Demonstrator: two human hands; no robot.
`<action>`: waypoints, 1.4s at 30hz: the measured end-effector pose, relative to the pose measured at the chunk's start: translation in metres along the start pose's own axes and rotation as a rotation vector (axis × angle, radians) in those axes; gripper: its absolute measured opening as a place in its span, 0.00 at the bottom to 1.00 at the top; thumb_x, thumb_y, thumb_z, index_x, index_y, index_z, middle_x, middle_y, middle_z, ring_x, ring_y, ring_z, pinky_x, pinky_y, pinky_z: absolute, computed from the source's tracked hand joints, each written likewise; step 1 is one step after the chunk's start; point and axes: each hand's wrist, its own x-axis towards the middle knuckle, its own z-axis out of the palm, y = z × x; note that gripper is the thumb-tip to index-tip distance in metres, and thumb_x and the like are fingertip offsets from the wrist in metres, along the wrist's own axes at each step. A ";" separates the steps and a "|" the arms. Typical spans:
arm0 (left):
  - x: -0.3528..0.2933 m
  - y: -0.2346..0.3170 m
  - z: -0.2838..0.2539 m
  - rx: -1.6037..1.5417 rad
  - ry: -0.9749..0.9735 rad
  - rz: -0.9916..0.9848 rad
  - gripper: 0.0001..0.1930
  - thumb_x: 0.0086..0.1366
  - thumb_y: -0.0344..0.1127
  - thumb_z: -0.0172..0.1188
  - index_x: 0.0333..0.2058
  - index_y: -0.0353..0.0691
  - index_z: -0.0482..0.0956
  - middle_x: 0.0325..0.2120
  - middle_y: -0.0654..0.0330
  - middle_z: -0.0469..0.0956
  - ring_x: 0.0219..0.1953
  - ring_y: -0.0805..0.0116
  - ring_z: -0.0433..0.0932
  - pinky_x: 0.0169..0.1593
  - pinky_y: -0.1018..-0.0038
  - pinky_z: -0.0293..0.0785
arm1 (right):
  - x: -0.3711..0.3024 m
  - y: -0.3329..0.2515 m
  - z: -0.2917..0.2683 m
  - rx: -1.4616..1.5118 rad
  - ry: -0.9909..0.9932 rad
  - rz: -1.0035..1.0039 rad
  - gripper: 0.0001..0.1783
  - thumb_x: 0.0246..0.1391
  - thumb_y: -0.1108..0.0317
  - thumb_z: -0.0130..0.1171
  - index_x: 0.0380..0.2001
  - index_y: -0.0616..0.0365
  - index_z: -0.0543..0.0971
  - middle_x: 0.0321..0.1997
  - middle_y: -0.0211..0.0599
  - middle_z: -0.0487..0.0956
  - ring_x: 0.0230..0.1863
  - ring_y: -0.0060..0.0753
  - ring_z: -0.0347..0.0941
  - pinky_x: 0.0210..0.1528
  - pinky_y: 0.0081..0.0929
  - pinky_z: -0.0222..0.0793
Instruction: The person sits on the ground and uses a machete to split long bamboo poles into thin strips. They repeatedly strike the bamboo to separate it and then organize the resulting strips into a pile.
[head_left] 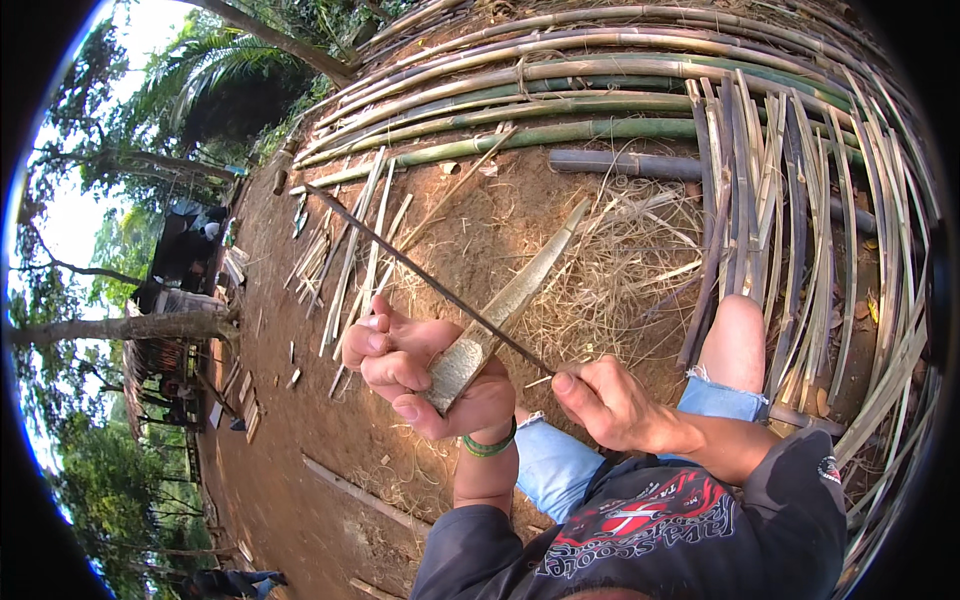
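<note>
head view: the left hand (pixel 400 368) is lying palm up, its fingers bending inward and closing loosely around the broad near end of a pale strip (pixel 530 275), which is resting across the palm; a gap is showing between some of the fingertips and the strip, so the hold is looking cupped rather than tight. the strip, flat, speckled and probably split bamboo, is reaching out of the hand toward the upper right and narrowing to a tip above the ground (pixel 270 420). the right hand (pixel 620 405) is making a firm fist, thumb pressing along the top, and is gripping the near end of a long, dark, thin rod-like tool (pixel 420 271); the fist is hiding the part inside it. the tool is slanting away to the upper left and crossing over the strip just past the left palm, though whether the two are touching i cannot tell. a green band (pixel 488 445) is circling the left wrist. beyond the hands, curly shavings (pixel 640 240) are covering the soil, narrow split lengths (pixel 740 190) are lying in a stack to the right, and long bamboo poles (pixel 560 133) are stretching across the top.
</note>
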 end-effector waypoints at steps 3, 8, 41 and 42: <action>-0.005 0.001 0.000 0.027 -0.029 -0.021 0.13 0.65 0.46 0.39 0.25 0.46 0.57 0.39 0.61 0.61 0.51 0.68 0.61 0.66 0.57 0.55 | 0.000 0.005 -0.004 -0.027 -0.030 -0.044 0.28 0.66 0.51 0.48 0.22 0.66 0.75 0.14 0.53 0.70 0.17 0.53 0.72 0.20 0.40 0.62; -0.001 0.000 0.002 0.040 0.017 0.000 0.13 0.66 0.47 0.40 0.26 0.47 0.57 0.38 0.60 0.60 0.50 0.68 0.62 0.64 0.58 0.57 | 0.003 0.037 -0.005 -0.024 0.054 0.160 0.26 0.65 0.51 0.50 0.23 0.65 0.76 0.14 0.53 0.70 0.16 0.51 0.72 0.20 0.41 0.62; 0.018 -0.011 -0.037 -0.081 0.144 -0.024 0.13 0.68 0.42 0.40 0.24 0.46 0.57 0.28 0.60 0.61 0.36 0.65 0.64 0.49 0.63 0.66 | 0.026 0.280 -0.045 -0.299 0.218 0.656 0.38 0.64 0.33 0.40 0.11 0.52 0.66 0.10 0.25 0.65 0.13 0.23 0.59 0.18 0.37 0.57; 0.020 -0.013 -0.045 -0.074 0.158 -0.060 0.13 0.68 0.41 0.40 0.24 0.46 0.57 0.28 0.60 0.61 0.36 0.64 0.64 0.48 0.63 0.66 | 0.023 0.260 -0.036 -0.294 0.192 0.615 0.38 0.65 0.35 0.41 0.11 0.54 0.68 0.10 0.26 0.65 0.14 0.24 0.60 0.19 0.36 0.56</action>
